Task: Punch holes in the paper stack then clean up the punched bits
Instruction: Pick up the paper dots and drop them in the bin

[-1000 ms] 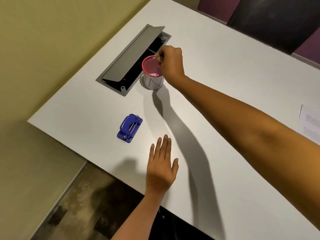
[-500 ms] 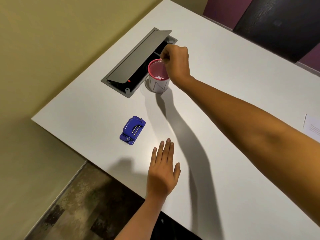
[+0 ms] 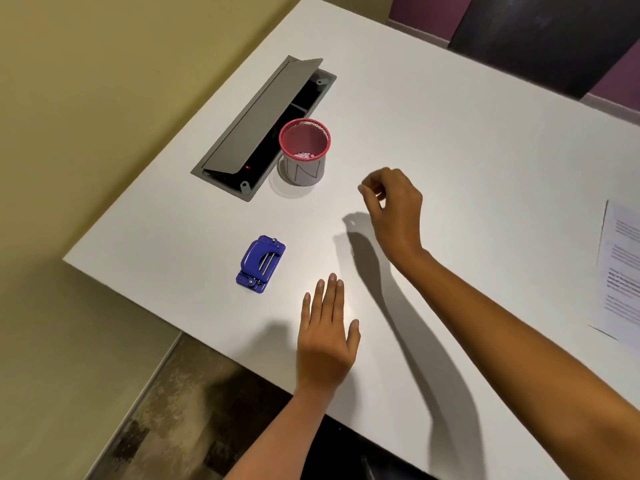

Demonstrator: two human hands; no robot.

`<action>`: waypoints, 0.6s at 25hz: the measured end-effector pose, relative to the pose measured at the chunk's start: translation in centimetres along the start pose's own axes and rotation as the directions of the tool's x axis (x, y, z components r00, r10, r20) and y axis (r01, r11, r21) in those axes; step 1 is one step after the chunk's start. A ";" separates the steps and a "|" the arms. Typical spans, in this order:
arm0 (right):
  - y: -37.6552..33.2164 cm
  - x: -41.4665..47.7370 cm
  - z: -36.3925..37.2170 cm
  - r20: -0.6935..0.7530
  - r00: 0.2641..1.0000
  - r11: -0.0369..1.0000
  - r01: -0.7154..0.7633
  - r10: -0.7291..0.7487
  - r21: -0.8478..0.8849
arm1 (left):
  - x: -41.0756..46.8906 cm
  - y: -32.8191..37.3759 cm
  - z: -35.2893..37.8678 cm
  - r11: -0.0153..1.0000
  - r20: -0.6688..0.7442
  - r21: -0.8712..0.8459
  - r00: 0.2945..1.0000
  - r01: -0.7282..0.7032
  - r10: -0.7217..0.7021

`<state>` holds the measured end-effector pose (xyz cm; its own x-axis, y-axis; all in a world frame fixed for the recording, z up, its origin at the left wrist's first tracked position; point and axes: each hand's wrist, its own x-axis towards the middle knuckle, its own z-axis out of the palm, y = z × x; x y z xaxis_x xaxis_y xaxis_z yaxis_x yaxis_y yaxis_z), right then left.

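Head view: smooth white table; red wire-mesh cup, round, lower half wrapped in grey paper, holds small white punched bits at its bottom, just beside an open grey metal cable hatch. Glossy blue hole punch lies well apart from cup; printed paper stack at right edge. Left hand flat, fingers straight, holding nothing; right hand hovers near cup, fingertips loosely pinched, can't tell if anything's between them.

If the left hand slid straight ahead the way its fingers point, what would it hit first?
Probably nothing: the left hand points up a bare strip of table, between the red mesh cup and right hand.
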<state>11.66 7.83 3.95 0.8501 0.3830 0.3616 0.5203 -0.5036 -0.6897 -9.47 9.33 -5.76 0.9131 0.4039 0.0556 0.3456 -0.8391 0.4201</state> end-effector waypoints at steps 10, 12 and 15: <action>7.4 -17.7 -10.6 0.011 0.912 0.890 -0.399 0.411 -0.223 | 0.2 0.0 -0.1 0.999 0.125 0.045 0.992 0.018 -0.024; 8.2 -20.4 -12.2 -0.029 0.878 0.850 -0.469 0.477 -0.241 | 0.4 0.1 0.0 0.996 0.145 0.091 0.989 0.026 -0.039; 8.7 -23.3 -13.5 -0.087 0.839 0.803 -0.541 0.538 -0.252 | 0.4 0.1 0.1 0.994 0.153 0.103 0.988 0.018 -0.034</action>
<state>-2.50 -15.89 -1.98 0.9998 -0.0173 -0.0128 -0.0215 -0.8061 -0.5914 -9.03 9.41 -5.75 0.9231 0.3718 -0.0979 0.3828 -0.8647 0.3252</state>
